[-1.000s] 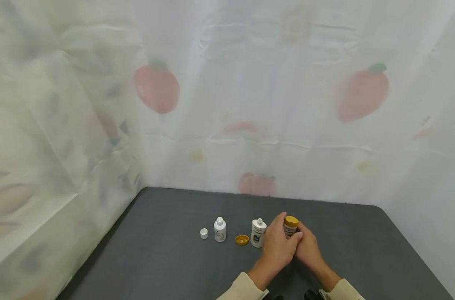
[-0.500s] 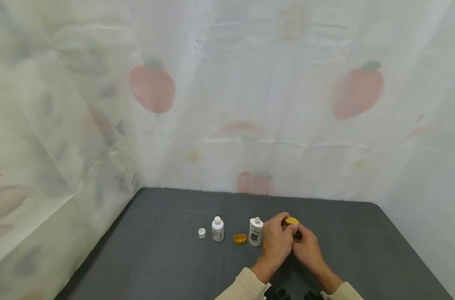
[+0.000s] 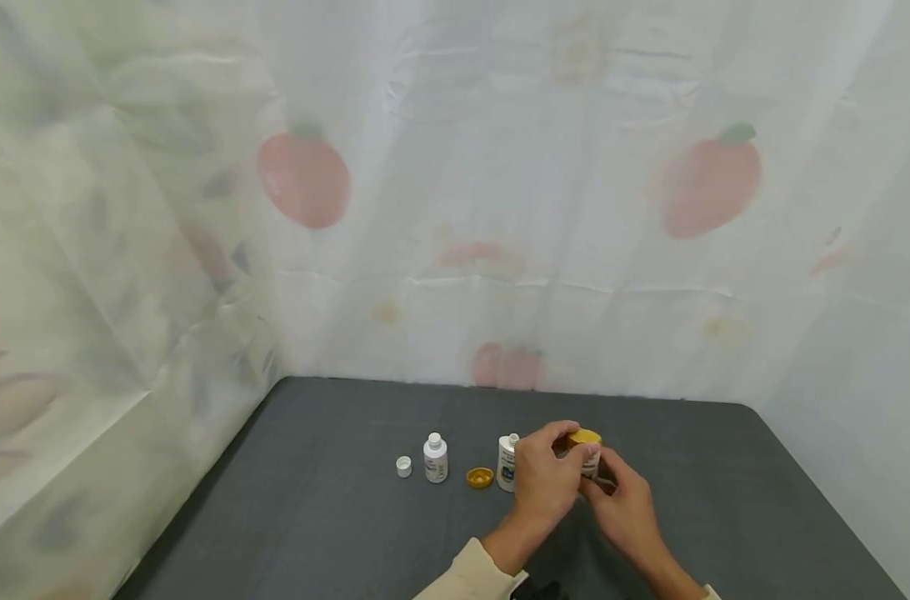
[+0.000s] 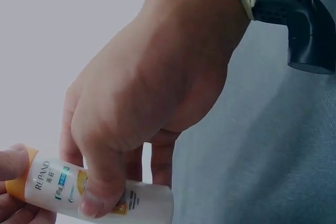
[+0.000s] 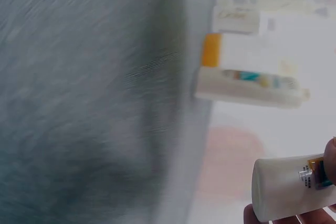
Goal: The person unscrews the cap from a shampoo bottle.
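Head view: we had the bottle roughly upright in the grip of our right hand, its cap above, pinched by our left hand.

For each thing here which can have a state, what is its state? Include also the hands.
Held bottle: capped, off the table; tightness unclear.
Fitted yellow cap: on the held bottle.
Taller standing bottle: uncapped, upright.
Shorter standing bottle: uncapped, upright.
Loose yellow cap: off, inner side up.
Loose white cap: off, open side up.
Left hand: grips the fitted yellow cap.
Right hand: holds the bottle's body.
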Demonstrator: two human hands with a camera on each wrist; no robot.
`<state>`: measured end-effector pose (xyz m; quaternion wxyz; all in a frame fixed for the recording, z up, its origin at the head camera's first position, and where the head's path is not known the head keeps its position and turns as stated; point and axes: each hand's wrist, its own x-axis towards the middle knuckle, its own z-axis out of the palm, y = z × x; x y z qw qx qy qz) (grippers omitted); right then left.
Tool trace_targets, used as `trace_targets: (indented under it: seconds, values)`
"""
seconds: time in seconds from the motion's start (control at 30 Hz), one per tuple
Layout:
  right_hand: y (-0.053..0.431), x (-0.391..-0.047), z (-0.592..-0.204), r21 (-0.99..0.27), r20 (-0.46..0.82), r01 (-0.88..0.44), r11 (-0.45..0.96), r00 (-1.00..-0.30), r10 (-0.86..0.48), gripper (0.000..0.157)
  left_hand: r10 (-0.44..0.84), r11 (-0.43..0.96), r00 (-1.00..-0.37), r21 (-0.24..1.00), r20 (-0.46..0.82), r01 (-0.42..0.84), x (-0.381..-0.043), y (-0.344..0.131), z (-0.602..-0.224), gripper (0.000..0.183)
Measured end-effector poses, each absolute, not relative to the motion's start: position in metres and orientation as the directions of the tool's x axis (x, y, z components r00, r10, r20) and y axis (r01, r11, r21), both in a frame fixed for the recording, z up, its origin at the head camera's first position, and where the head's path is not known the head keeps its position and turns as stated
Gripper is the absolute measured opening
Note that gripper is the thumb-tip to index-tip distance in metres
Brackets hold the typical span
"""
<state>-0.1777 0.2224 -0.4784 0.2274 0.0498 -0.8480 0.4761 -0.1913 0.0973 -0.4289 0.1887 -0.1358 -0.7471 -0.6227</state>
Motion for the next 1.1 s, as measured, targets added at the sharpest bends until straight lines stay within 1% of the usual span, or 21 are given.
trace_targets:
  seconds: [0.1, 0.2, 0.33, 0.43, 0.57, 0.63, 0.67, 0.73, 0.77, 0.8, 0.9, 1.0, 1.1]
  values:
    - [0.219, -0.169, -0.469, -0.752, 0.498, -0.350, 0.558, -0.857, 0.133, 0.039, 0.019, 0.130, -0.904, 0.895, 0.428, 0.426, -0.185, 0.088, -0.418, 0.025]
    - [0.217, -0.162, -0.460, -0.697, 0.574, -0.402, 0.594, -0.809, 0.125, 0.042, 0.100, 0.102, -0.896, 0.891, 0.433, 0.442, -0.179, 0.078, -0.406, 0.029]
    - [0.214, -0.156, -0.451, -0.607, 0.675, -0.497, 0.620, -0.735, 0.072, 0.047, 0.196, 0.095, -0.838, 0.841, 0.508, 0.532, -0.173, 0.062, -0.395, 0.029]
    - [0.210, -0.152, -0.445, -0.524, 0.752, -0.579, 0.625, -0.659, 0.020, 0.051, 0.225, 0.108, -0.798, 0.800, 0.559, 0.590, -0.168, 0.052, -0.389, 0.027]
    - [0.206, -0.149, -0.437, -0.397, 0.833, -0.666, 0.632, -0.550, -0.056, 0.058, 0.189, 0.148, -0.784, 0.772, 0.591, 0.618, -0.161, 0.044, -0.384, 0.026]
    - [0.203, -0.148, -0.434, -0.350, 0.856, -0.694, 0.629, -0.510, -0.087, 0.058, 0.152, 0.175, -0.782, 0.763, 0.604, 0.623, -0.159, 0.041, -0.383, 0.026]
    - [0.202, -0.148, -0.433, -0.334, 0.862, -0.702, 0.629, -0.498, -0.098, 0.055, 0.135, 0.182, -0.783, 0.762, 0.607, 0.622, -0.158, 0.040, -0.383, 0.027]
    - [0.200, -0.148, -0.432, -0.298, 0.873, -0.694, 0.656, -0.476, -0.107, 0.031, 0.102, 0.192, -0.788, 0.765, 0.607, 0.615, -0.156, 0.037, -0.383, 0.027]
    - [0.199, -0.148, -0.432, -0.285, 0.878, -0.690, 0.665, -0.467, -0.109, 0.022, 0.086, 0.188, -0.791, 0.769, 0.606, 0.610, -0.155, 0.036, -0.384, 0.027]
    - [0.198, -0.149, -0.432, -0.273, 0.883, -0.686, 0.674, -0.458, -0.108, 0.021, 0.071, 0.182, -0.795, 0.776, 0.602, 0.604, -0.154, 0.036, -0.384, 0.028]
    - [0.195, -0.150, -0.431, -0.210, 0.901, -0.649, 0.731, -0.419, -0.113, 0.047, 0.015, 0.166, -0.806, 0.793, 0.592, 0.586, -0.152, 0.036, -0.385, 0.028]
    - [0.191, -0.152, -0.429, -0.143, 0.919, -0.629, 0.764, -0.370, -0.133, 0.051, -0.054, 0.175, -0.808, 0.802, 0.587, 0.571, -0.152, 0.038, -0.387, 0.027]
    - [0.187, -0.152, -0.428, -0.085, 0.932, -0.612, 0.787, -0.329, -0.155, 0.050, -0.109, 0.189, -0.814, 0.816, 0.570, 0.546, -0.153, 0.040, -0.388, 0.025]
